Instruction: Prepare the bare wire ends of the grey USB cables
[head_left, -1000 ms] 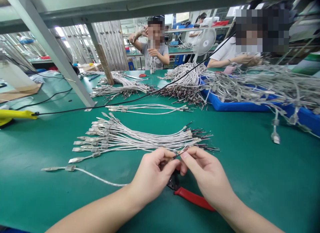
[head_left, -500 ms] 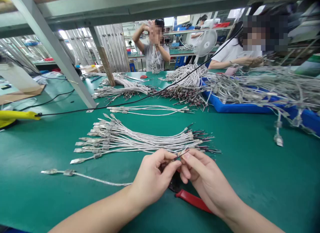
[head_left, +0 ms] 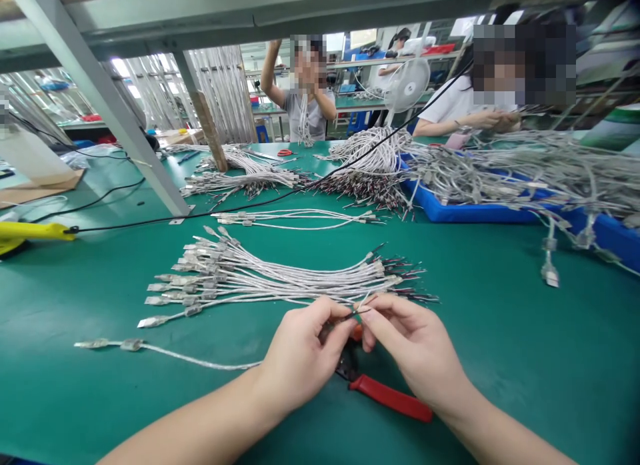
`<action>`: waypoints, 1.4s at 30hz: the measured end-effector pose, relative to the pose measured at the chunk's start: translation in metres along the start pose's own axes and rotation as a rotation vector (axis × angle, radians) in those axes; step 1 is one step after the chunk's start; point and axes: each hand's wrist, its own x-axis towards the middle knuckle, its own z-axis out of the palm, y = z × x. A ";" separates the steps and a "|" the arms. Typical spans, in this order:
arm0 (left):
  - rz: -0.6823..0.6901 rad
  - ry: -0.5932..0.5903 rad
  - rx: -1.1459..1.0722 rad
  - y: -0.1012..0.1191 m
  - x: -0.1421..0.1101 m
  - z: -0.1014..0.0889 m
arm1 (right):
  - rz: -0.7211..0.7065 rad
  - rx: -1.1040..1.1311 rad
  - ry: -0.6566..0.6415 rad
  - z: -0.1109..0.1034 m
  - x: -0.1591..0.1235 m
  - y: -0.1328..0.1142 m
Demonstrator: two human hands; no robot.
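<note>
A white USB cable [head_left: 200,362] runs from its plug on the left into my left hand [head_left: 306,358], whose thumb and forefinger pinch it close to its stripped end. My right hand [head_left: 417,348] meets it there, thumb and fingertips closed on the thin dark and light wires at that end. Under both hands lies a red-handled hand tool [head_left: 393,397], perhaps wire strippers; its head is partly covered by my fingers. Just beyond my hands a bundle of similar USB cables [head_left: 300,278] rests on the green table, plugs to the left and bare wires to the right.
Further back lie a few separate cables [head_left: 295,218] and larger cable heaps [head_left: 370,152]. Blue trays [head_left: 475,213] overflow with cables at the right. A metal post [head_left: 115,112] and a black cord [head_left: 210,215] cross the view. Two co-workers sit opposite; a yellow-handled object [head_left: 37,230] is at left.
My right fingers have shifted slightly along the wires, and more of the red-handled tool shows. The view has moved a little. A co-worker opposite has raised one arm higher.
</note>
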 end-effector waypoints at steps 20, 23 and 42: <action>0.003 -0.128 -0.396 0.006 -0.001 0.001 | 0.249 0.323 -0.122 -0.001 0.002 -0.002; -0.086 -0.126 -0.448 0.006 0.000 0.002 | 0.179 0.273 -0.117 -0.002 0.003 0.003; -0.329 -0.158 -0.530 0.013 0.004 -0.001 | 0.136 0.275 0.059 -0.002 0.006 -0.001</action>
